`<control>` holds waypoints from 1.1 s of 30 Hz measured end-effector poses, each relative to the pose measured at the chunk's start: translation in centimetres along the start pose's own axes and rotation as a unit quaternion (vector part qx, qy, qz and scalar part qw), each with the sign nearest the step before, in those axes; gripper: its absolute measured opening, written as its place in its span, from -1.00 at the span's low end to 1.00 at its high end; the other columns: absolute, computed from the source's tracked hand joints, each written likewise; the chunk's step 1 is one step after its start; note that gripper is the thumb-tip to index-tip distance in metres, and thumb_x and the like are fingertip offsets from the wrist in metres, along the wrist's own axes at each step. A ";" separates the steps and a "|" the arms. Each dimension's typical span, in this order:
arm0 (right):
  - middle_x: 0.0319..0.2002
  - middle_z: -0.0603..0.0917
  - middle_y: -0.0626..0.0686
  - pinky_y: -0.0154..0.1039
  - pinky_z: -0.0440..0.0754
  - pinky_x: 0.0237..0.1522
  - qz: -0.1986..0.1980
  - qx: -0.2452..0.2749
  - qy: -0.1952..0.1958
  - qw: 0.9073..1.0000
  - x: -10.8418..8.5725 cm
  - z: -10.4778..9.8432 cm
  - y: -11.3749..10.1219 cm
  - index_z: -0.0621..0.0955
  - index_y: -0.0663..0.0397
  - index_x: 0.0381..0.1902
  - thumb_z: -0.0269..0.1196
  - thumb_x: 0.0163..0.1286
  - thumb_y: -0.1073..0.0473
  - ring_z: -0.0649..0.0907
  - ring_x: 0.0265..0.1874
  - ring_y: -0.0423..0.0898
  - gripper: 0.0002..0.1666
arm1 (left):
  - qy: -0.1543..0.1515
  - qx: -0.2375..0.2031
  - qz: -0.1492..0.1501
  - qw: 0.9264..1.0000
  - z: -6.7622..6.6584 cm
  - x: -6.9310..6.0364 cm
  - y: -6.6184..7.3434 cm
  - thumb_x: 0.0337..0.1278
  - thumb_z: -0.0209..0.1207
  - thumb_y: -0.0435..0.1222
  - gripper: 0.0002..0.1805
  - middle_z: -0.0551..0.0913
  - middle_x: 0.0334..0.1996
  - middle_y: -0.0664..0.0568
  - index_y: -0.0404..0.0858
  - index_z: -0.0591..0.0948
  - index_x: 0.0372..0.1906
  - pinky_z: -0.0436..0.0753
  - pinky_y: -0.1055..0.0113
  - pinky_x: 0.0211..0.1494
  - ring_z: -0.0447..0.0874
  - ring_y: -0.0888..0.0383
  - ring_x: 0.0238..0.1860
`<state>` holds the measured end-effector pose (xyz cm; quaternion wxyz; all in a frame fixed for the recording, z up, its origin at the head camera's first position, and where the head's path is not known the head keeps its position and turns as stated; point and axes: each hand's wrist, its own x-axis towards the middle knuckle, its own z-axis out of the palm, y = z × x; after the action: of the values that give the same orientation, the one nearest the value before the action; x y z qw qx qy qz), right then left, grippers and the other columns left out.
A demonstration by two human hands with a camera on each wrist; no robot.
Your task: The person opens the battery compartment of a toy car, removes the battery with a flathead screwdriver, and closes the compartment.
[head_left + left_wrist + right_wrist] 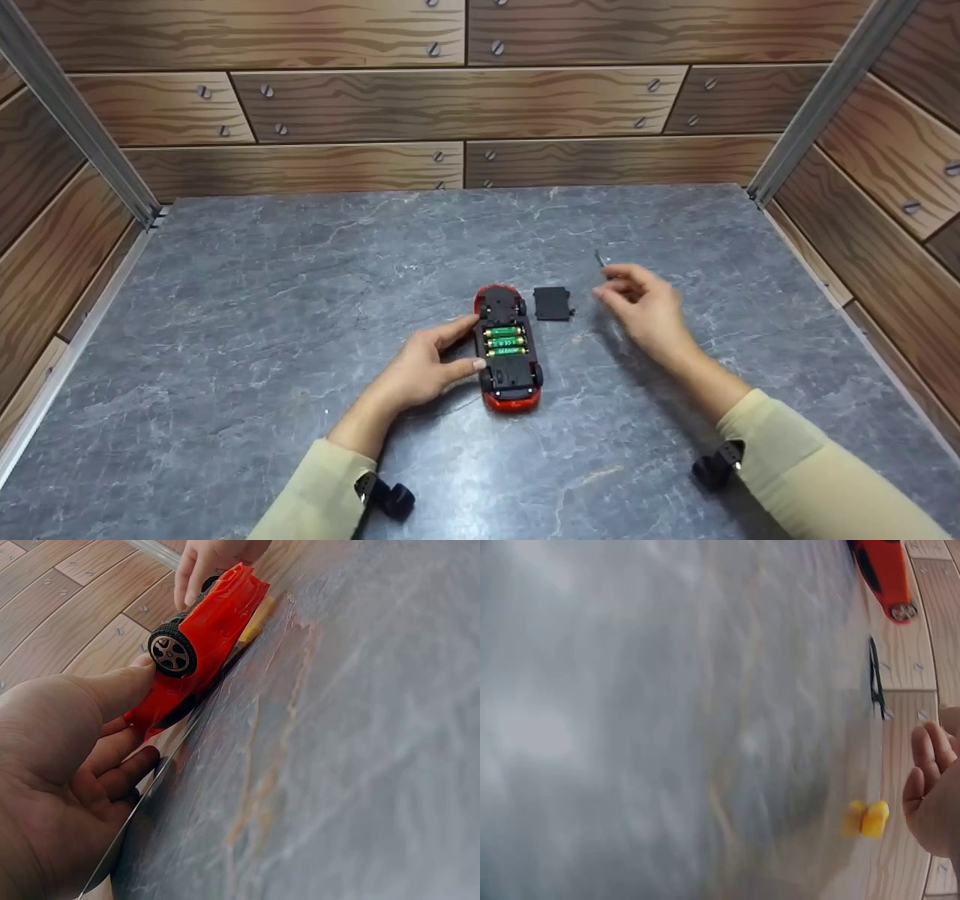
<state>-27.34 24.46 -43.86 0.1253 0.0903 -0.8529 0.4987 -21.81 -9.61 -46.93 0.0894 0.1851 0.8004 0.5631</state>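
A red toy car (512, 403) lies upside down, its black underside up. Three green batteries (505, 341) sit in its uncovered compartment. My left hand (420, 369) holds the car's left side, thumb near a wheel (172, 651) and fingers farther along. To the car's right lies a black battery cover (553, 304). My right hand (651, 311) hovers above the table with fingers loosely bent. A thin dark shaft (599, 258) shows just past its fingertips. In the right wrist view a yellow handle-like piece (874, 819) stands apart from the fingers; whether it joins the shaft is hidden.
The grey marble-patterned tabletop (300, 285) reflects light. Wood-patterned panels (450, 105) enclose the back and sides, with metal posts (817, 112) at the corners. A small dark camera (394, 501) is strapped at each sleeve.
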 end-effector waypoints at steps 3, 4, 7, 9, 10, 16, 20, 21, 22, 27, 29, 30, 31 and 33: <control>-0.14 0.81 0.25 -0.49 0.62 -0.22 -0.008 0.000 0.033 0.999 0.5 -0.9 0.4 0.69 0.28 0.16 0.49 0.37 0.33 0.70 -0.30 -0.25 -0.58 | -0.001 0.001 -0.004 1.000 0.0 0.1 -0.1 0.31 0.45 -0.21 -0.20 0.43 0.53 -0.12 -0.24 0.40 0.58 0.22 0.07 0.65 0.32 -0.03 0.57; -0.12 0.81 0.25 -0.50 0.61 -0.20 -0.005 -0.005 0.039 0.999 0.7 -1.2 0.6 0.68 0.27 0.18 0.49 0.37 0.31 0.70 -0.26 -0.22 -0.56 | -0.001 0.002 -0.005 1.000 0.0 0.1 -0.1 0.31 0.45 -0.21 -0.19 0.43 0.53 -0.11 -0.23 0.40 0.58 0.21 0.07 0.65 0.32 -0.03 0.57; -0.01 0.77 0.29 -0.48 0.61 -0.08 0.016 -0.018 0.032 0.999 1.0 -1.8 1.2 0.63 0.29 0.26 0.49 0.39 0.28 0.72 -0.08 -0.05 -0.47 | -0.001 0.000 -0.006 1.000 -0.1 0.1 -0.1 0.30 0.45 -0.21 -0.19 0.42 0.53 -0.12 -0.24 0.40 0.58 0.21 0.06 0.65 0.32 -0.04 0.57; 0.06 0.74 0.32 -0.44 0.60 0.01 0.033 -0.026 0.018 0.999 1.2 -2.1 1.7 0.59 0.31 0.32 0.47 0.41 0.28 0.70 0.06 0.08 -0.43 | -0.001 -0.001 -0.002 1.000 -0.1 0.1 -0.1 0.30 0.45 -0.22 -0.19 0.42 0.53 -0.13 -0.26 0.40 0.58 0.20 0.06 0.65 0.32 -0.05 0.57; 0.09 0.73 0.34 -0.43 0.60 0.04 0.041 -0.031 0.009 0.999 1.3 -2.3 1.9 0.57 0.32 0.34 0.46 0.41 0.27 0.69 0.09 0.14 -0.40 | -0.001 -0.002 -0.001 1.000 -0.1 0.1 -0.1 0.30 0.45 -0.22 -0.19 0.42 0.53 -0.13 -0.26 0.40 0.58 0.21 0.06 0.65 0.32 -0.04 0.57; 0.22 0.66 0.38 -0.49 0.55 0.04 0.075 -0.050 -0.061 0.994 1.8 -2.9 3.3 0.46 0.31 0.46 0.45 0.43 0.25 0.65 0.20 0.25 -0.28 | -0.003 -0.004 -0.002 1.000 0.0 0.2 0.0 0.30 0.45 -0.22 -0.18 0.42 0.53 -0.13 -0.27 0.39 0.58 0.21 0.07 0.65 0.32 -0.04 0.57; 0.26 0.63 0.40 -0.47 0.53 0.08 0.082 -0.047 -0.092 0.991 2.2 -3.0 3.9 0.41 0.33 0.50 0.47 0.42 0.23 0.62 0.23 0.24 -0.21 | -0.003 -0.003 -0.003 1.000 0.0 0.2 0.1 0.30 0.45 -0.22 -0.18 0.41 0.53 -0.13 -0.27 0.38 0.58 0.21 0.06 0.65 0.32 -0.04 0.57; 0.27 0.63 0.40 -0.43 0.54 0.11 0.084 -0.047 -0.096 0.991 2.2 -3.1 4.0 0.40 0.33 0.50 0.47 0.42 0.23 0.61 0.24 0.24 -0.19 | -0.002 -0.003 -0.001 1.000 0.0 0.2 0.1 0.30 0.45 -0.22 -0.18 0.41 0.53 -0.14 -0.28 0.38 0.58 0.21 0.05 0.65 0.32 -0.05 0.57; 0.28 0.62 0.40 -0.37 0.54 0.16 0.086 -0.048 -0.099 0.990 2.2 -3.1 4.1 0.39 0.32 0.51 0.47 0.42 0.22 0.60 0.25 0.24 -0.18 | -0.003 -0.002 -0.003 1.000 0.0 0.2 0.1 0.30 0.45 -0.22 -0.18 0.41 0.53 -0.13 -0.26 0.38 0.59 0.21 0.06 0.65 0.32 -0.04 0.57; 0.34 0.57 0.38 0.02 0.46 0.39 0.099 -0.052 -0.113 0.987 2.2 -3.1 4.4 0.35 0.29 0.55 0.48 0.42 0.16 0.53 0.32 0.24 -0.12 | 0.000 -0.004 -0.001 1.000 0.0 0.0 0.0 0.31 0.45 -0.22 -0.19 0.43 0.52 -0.13 -0.27 0.39 0.58 0.21 0.07 0.65 0.32 -0.04 0.57; 0.35 0.56 0.36 0.08 0.41 0.43 0.101 -0.058 -0.117 0.986 2.2 -3.1 4.4 0.35 0.26 0.56 0.49 0.41 0.13 0.51 0.33 0.25 -0.11 | 0.002 -0.006 0.002 1.000 0.1 0.0 0.0 0.31 0.44 -0.23 -0.20 0.44 0.52 -0.14 -0.28 0.40 0.57 0.21 0.07 0.65 0.32 -0.04 0.56; 0.36 0.56 0.35 0.10 0.40 0.44 0.101 -0.063 -0.118 0.986 2.2 -3.1 4.4 0.35 0.25 0.56 0.49 0.42 0.12 0.50 0.34 0.25 -0.10 | 0.002 -0.007 0.004 1.000 0.1 0.0 0.0 0.32 0.44 -0.23 -0.21 0.44 0.51 -0.14 -0.29 0.40 0.57 0.21 0.07 0.65 0.32 -0.04 0.56; 0.36 0.56 0.34 0.11 0.39 0.44 0.101 -0.066 -0.119 0.986 2.2 -3.1 4.4 0.35 0.25 0.56 0.49 0.42 0.12 0.50 0.34 0.25 -0.10 | 0.002 -0.007 0.004 1.000 0.1 0.0 0.0 0.32 0.44 -0.23 -0.21 0.44 0.51 -0.14 -0.29 0.40 0.57 0.21 0.07 0.65 0.33 -0.04 0.56; 0.36 0.56 0.34 0.12 0.39 0.44 0.101 -0.075 -0.120 0.985 2.2 -3.1 4.3 0.35 0.24 0.57 0.48 0.42 0.12 0.49 0.34 0.25 -0.10 | 0.002 -0.005 0.005 1.000 0.1 0.0 0.0 0.32 0.44 -0.23 -0.21 0.44 0.51 -0.15 -0.30 0.40 0.57 0.22 0.06 0.65 0.33 -0.05 0.56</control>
<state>-30.23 29.20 -45.35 -0.0223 0.0535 -0.9014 0.4291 -21.78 -9.56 -46.94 0.0860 0.1873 0.7966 0.5683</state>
